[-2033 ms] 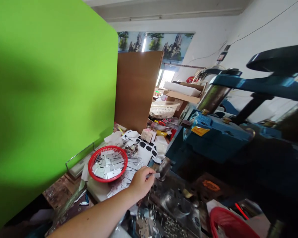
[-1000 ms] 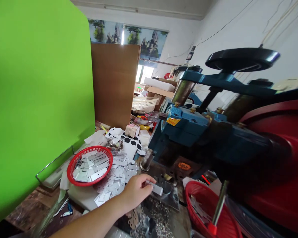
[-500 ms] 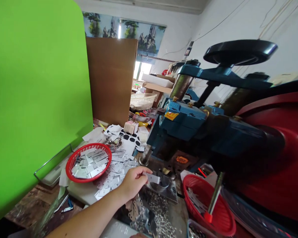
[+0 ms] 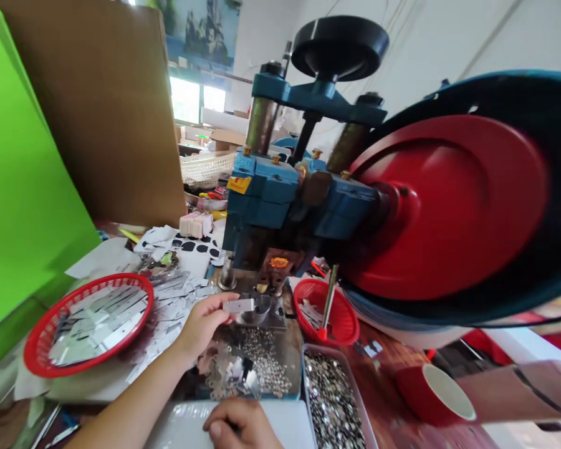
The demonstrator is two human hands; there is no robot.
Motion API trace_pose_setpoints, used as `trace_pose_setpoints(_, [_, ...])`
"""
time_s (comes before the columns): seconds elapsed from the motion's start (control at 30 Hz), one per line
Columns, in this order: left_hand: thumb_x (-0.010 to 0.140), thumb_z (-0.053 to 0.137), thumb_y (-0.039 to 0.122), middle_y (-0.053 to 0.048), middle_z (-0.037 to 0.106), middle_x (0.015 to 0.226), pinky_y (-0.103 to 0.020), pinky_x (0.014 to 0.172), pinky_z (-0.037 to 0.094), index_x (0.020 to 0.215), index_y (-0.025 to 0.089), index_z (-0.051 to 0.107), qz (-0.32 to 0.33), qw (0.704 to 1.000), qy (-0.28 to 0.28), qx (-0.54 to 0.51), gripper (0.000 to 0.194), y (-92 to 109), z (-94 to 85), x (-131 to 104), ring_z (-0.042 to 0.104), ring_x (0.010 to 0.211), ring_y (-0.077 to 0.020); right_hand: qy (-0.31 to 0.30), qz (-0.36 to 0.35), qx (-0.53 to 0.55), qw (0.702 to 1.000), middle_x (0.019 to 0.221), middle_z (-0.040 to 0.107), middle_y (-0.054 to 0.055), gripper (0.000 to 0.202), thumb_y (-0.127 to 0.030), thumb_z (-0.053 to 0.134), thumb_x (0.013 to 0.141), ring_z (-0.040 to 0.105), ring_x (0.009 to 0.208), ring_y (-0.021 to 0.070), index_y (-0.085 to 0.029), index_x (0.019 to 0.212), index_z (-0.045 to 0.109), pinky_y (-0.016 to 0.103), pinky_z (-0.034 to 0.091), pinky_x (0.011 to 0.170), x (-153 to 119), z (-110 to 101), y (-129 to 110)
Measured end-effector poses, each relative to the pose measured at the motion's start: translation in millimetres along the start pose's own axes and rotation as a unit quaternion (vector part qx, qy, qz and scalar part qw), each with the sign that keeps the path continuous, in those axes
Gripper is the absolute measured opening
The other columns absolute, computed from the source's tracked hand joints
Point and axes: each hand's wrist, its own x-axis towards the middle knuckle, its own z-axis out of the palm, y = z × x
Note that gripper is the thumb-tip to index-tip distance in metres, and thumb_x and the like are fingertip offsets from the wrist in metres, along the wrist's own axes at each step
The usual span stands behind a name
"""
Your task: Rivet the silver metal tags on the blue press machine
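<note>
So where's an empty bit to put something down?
The white board is bare either side of the right hand, and the brown table is bare between the clear tub and the red cylinder. It's crowded where metal bits lie before the press, and where strips lie beside the left basket.

Daylight comes from the window (image 4: 186, 98) at the back left, its panes washed out to white. The pale wall (image 4: 280, 25) is bright, while the middle of the blue press (image 4: 266, 193) sinks into deep shadow below its upper blocks. Soft glare lies on the red wheel (image 4: 462, 206) and on the white tray (image 4: 280, 424). The lens stretches things towards the edges, and the clear cup (image 4: 528, 390) at the right looks smeared.
</note>
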Motion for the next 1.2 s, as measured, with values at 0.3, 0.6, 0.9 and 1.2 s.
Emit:
trace_pose_setpoints(0.3, [0.073, 0.059, 0.033, -0.004, 0.073, 0.099, -0.035, 0.083, 0.051, 0.105, 0.019, 0.068, 0.034, 0.99, -0.015, 0.133, 0.036, -9.6, 7.0, -1.8, 0.067, 0.086, -0.0205, 0.255, 0.009, 0.02, 0.967, 0.098, 0.067, 0.006, 0.036, -0.024, 0.057, 0.079, 0.062, 0.079, 0.0161, -0.017, 0.114, 0.06, 0.027, 0.05, 0.075, 67.2, -86.2, -32.1])
trace_pose_setpoints(0.6, [0.082, 0.051, 0.037, -0.002, 0.07, 0.09, -0.035, 0.079, 0.049, 0.088, 0.025, 0.068, 0.155, 0.908, 0.018, 0.388, 0.021, -3.0, 26.9, 9.6, 0.064, 0.084, -0.0213, 0.22, -0.034, -0.076, 0.972, 0.086, 0.067, 0.002, 0.016, -0.015, 0.057, 0.081, 0.061, 0.086, 0.017, -0.02, 0.09, 0.069, 0.028, 0.046, 0.081, 88.6, -97.5, -17.1])
trace_pose_setpoints(0.9, [0.072, 0.054, 0.027, -0.005, 0.069, 0.103, -0.041, 0.099, 0.043, 0.092, 0.021, 0.069, 0.137, 0.926, 0.025, 0.35, 0.026, -14.9, 34.6, 64.4, 0.06, 0.103, -0.0244, 0.267, -0.026, -0.105, 0.958, 0.096, 0.059, 0.005, 0.022, -0.007, 0.061, 0.073, 0.058, 0.093, 0.0188, -0.019, 0.091, 0.067, 0.032, 0.046, 0.089, 129.8, -111.8, 1.9])
trace_pose_setpoints(1.2, [0.073, 0.05, 0.027, -0.003, 0.071, 0.107, -0.038, 0.093, 0.048, 0.105, 0.022, 0.065, 0.071, 0.95, 0.002, 0.304, 0.036, -20.0, 35.7, 64.9, 0.064, 0.101, -0.0231, 0.251, -0.028, -0.069, 0.965, 0.093, 0.06, 0.003, 0.025, -0.005, 0.056, 0.072, 0.059, 0.093, 0.018, -0.019, 0.089, 0.068, 0.031, 0.046, 0.089, 139.2, -107.5, 13.0])
